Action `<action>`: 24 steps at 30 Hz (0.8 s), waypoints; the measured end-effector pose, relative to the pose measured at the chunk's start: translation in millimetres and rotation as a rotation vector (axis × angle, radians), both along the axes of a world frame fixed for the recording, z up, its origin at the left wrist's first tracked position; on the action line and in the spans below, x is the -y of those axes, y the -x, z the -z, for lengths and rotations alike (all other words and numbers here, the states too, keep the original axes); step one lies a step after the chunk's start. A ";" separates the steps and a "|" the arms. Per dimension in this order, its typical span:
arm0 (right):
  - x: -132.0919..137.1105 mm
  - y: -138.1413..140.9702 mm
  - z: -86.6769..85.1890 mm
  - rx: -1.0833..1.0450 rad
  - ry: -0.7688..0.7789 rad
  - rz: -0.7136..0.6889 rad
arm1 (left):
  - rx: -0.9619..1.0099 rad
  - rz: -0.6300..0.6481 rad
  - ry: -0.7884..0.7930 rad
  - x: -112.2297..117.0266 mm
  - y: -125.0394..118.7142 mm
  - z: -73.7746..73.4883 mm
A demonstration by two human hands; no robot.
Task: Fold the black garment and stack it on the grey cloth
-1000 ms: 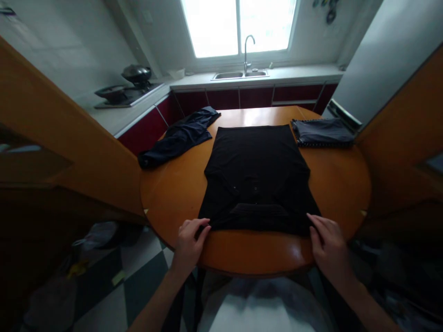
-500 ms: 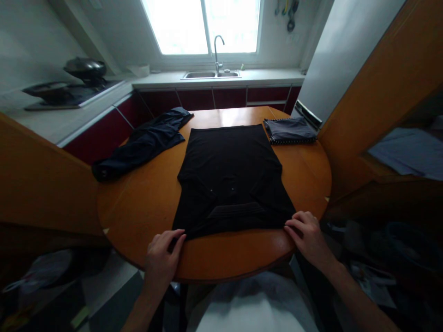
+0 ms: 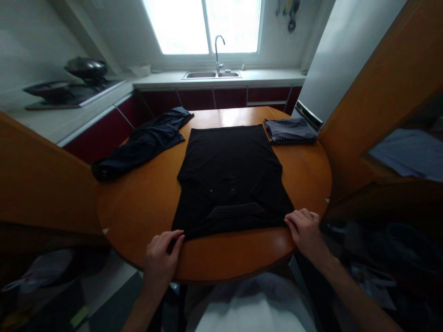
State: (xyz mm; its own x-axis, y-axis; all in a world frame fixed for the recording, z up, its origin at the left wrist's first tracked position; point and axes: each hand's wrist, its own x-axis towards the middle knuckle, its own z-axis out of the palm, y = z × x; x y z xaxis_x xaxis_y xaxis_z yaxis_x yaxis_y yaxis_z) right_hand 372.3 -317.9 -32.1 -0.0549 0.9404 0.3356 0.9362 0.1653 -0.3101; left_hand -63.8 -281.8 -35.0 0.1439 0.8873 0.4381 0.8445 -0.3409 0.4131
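At the centre of the round table (image 3: 134,207), reaching toward 6 o'clock: black garment (image 3: 231,157), laid out flat. Left hand (image 3: 160,258) at 7 o'clock, thumb and fingers pinched on the garment's near-left corner; right hand (image 3: 306,235) at 4 o'clock, likewise pinched on the near-right corner. Hands well apart, near edge running between them, left end a little closer to the wearer. Judgement: gripping both ends probably keeps that edge straight and the cloth free of wrinkles; laying it centrally gives both arms equal reach. Greyish band crosses the cloth near this edge; neck or waist, cannot tell.

Surroundings: crumpled navy garment (image 3: 148,138) at 10 o'clock; folded stack (image 3: 290,130) between 1 and 2, just beside the far-right corner, so likeliest to get bumped. Beyond the table, sink (image 3: 204,74) at 12, stove (image 3: 76,99) toward 10; neither obstructs.
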 end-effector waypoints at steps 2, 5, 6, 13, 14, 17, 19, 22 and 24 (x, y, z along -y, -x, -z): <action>1.4 -0.9 2.5 0.026 -0.032 0.056 | -0.009 0.001 0.000 0.0 0.0 0.2; 4.9 -4.6 4.9 0.040 -0.095 0.172 | -0.036 0.005 -0.004 -0.8 -0.7 0.0; 6.2 -6.6 5.0 0.032 -0.119 0.209 | -0.046 0.002 -0.011 -1.2 -0.9 -0.3; 9.1 -8.7 -15.8 -0.227 -0.351 0.284 | -0.055 0.004 -0.138 -0.6 -21.7 -18.8; 7.4 -2.6 -19.7 -0.262 -0.359 0.250 | -0.042 0.063 -0.126 0.1 -31.8 -23.9; -0.9 27.5 -24.8 -0.319 -0.301 0.049 | -0.075 0.290 -0.026 1.5 -73.0 -36.7; -6.4 51.6 -21.5 -0.276 -0.219 -0.121 | -0.197 0.421 0.053 0.0 -101.3 -39.1; -11.1 79.4 -9.5 -0.105 -0.086 -0.329 | -0.343 0.488 0.121 -6.3 -127.5 -33.4; -12.2 88.2 -0.3 0.006 -0.026 -0.397 | -0.375 0.473 0.140 -9.4 -132.2 -28.4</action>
